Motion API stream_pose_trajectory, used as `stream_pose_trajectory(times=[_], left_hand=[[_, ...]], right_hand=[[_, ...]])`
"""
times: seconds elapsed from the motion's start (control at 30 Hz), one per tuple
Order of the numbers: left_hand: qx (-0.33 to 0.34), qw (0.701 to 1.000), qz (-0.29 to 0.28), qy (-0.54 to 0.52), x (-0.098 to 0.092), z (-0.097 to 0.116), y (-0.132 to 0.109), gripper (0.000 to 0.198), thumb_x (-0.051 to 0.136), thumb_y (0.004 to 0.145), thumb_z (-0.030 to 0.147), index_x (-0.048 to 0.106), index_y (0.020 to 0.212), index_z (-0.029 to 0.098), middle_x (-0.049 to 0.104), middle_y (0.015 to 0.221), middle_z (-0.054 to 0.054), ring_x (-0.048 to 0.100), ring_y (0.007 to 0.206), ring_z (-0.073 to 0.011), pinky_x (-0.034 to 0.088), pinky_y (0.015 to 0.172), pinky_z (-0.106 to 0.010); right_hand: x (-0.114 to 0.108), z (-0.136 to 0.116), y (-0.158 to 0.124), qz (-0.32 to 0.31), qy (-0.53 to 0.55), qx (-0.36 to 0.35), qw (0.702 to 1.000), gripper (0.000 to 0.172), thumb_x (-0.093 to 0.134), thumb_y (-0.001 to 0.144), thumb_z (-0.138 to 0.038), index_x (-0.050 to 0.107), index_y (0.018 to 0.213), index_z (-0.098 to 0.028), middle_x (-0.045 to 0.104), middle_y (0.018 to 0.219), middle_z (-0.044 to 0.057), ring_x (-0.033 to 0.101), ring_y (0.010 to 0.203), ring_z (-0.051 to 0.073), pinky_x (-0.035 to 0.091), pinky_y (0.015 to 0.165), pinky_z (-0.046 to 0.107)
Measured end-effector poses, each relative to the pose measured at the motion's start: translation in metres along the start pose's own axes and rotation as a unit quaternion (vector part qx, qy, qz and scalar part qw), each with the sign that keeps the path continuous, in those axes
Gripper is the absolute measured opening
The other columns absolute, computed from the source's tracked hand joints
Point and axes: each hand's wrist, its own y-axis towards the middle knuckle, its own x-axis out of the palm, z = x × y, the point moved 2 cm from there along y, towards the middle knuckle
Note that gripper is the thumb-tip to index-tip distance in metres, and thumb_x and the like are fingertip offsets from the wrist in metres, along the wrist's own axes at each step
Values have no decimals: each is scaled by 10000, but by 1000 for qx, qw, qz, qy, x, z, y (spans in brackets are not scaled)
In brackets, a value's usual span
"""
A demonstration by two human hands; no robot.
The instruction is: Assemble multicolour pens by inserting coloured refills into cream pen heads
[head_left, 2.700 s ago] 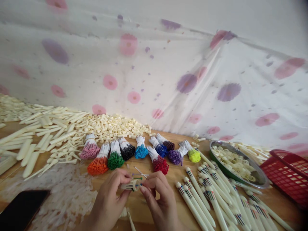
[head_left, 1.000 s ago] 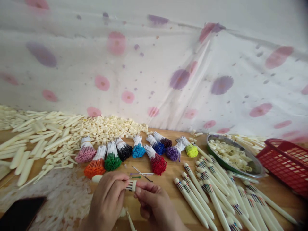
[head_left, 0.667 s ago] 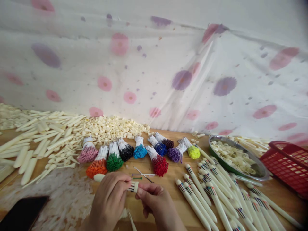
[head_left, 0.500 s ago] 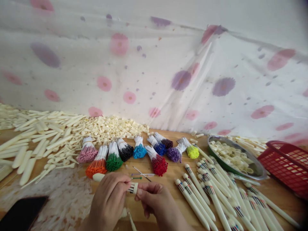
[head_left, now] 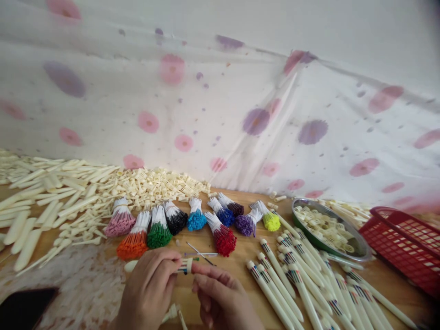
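Note:
A cream multicolour pen [head_left: 185,266] lies sideways in the grip of my left hand [head_left: 147,284], its slotted end with coloured sliders pointing right. The rest of its barrel is mostly hidden behind my fingers. Beside the slotted end, my right hand [head_left: 223,293] has its index finger extended and its other fingers curled; I see nothing held in it. Whether the index fingertip touches the pen is unclear. Just behind the pen, a green-tipped refill [head_left: 195,259] and a few other loose refills [head_left: 202,254] lie on the table. Small cream parts [head_left: 171,313] sit below my hands.
Banded bundles of coloured refills, including red [head_left: 225,240] and orange [head_left: 132,246], stand behind my hands. Cream pen parts [head_left: 154,183] are heaped back left. Assembled pens [head_left: 275,291], a metal bowl [head_left: 366,252] of rings and a red basket [head_left: 398,243] occupy the right. A phone [head_left: 25,307] lies front left.
My right fingers have loosened from the pen's slotted end and drawn slightly apart. My left hand keeps hold of the pen. The whole view has shifted a little.

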Motion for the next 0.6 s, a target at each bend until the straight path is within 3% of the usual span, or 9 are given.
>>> stream_pose_trajectory(times=[0.1,0.27,0.43,0.6], left_hand=[[-40,999,-3,-12,3,-7,-2,174,477,781,46,543,765,207,647,753,-9,635,708,-135,501,676,-228],[-163,980,-10,-111,12,-20,-8,65,559,771,172,527,754,226,643,769,-2,657,684,-138,545,587,-202],[-226,957,-21,-180,19,-20,-14,89,615,731,192,537,709,228,647,752,5,664,672,-145,553,576,-204],[-216,960,-26,-179,22,-17,-15,113,601,692,130,560,691,235,659,733,15,668,663,-143,549,577,-197]], right_hand=[[-4,-4,1,6,-25,-12,1000,434,839,465,-375,725,811,-140,595,621,-3,354,363,11,272,313,146],[-11,-20,0,25,-179,-112,977,403,765,584,-420,697,878,-153,508,625,-28,375,444,45,304,387,171],[-2,-32,-3,13,-394,-222,892,172,630,704,-240,666,859,-175,507,727,-5,441,581,86,351,509,192],[4,-23,6,-31,-524,-240,816,171,575,675,-103,616,821,-182,495,754,-17,401,516,63,323,482,180]])
